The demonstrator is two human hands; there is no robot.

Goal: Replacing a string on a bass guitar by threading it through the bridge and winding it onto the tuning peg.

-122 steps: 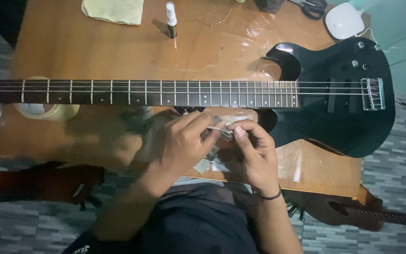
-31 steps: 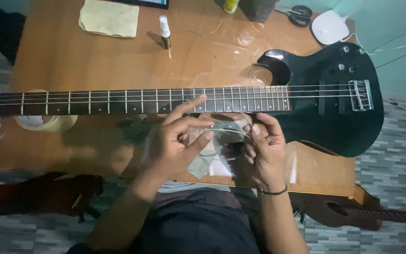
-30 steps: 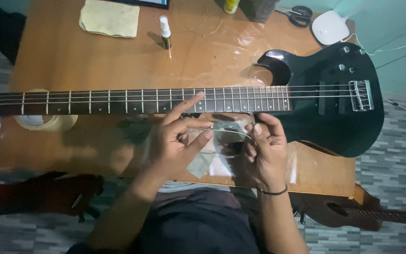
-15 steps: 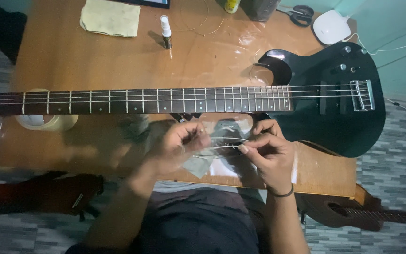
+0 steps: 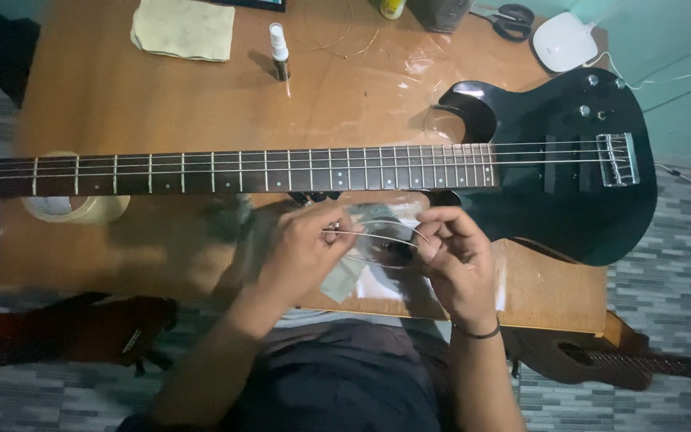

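Both hands sit close together at the near edge of the table point(image 5: 121, 96), just below the neck of the black bass guitar point(image 5: 553, 160). Left hand point(image 5: 305, 252) & right hand point(image 5: 457, 260) each pinch an end of a thin guitar string point(image 5: 377, 234), stretched btwn them w/ a coil hanging under. Clear plastic packet point(image 5: 361, 276) lies beneath. Tape roll point(image 5: 73, 210) under the neck at left; small spray bottle point(image 5: 279, 52), yellow cloth point(image 5: 183, 30), scissors point(image 5: 513, 20) at far side.

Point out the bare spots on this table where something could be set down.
Bare wood lies between the yellow cloth, the spray bottle and the guitar neck. Crowded: the near edge around both hands, and the far right corner.
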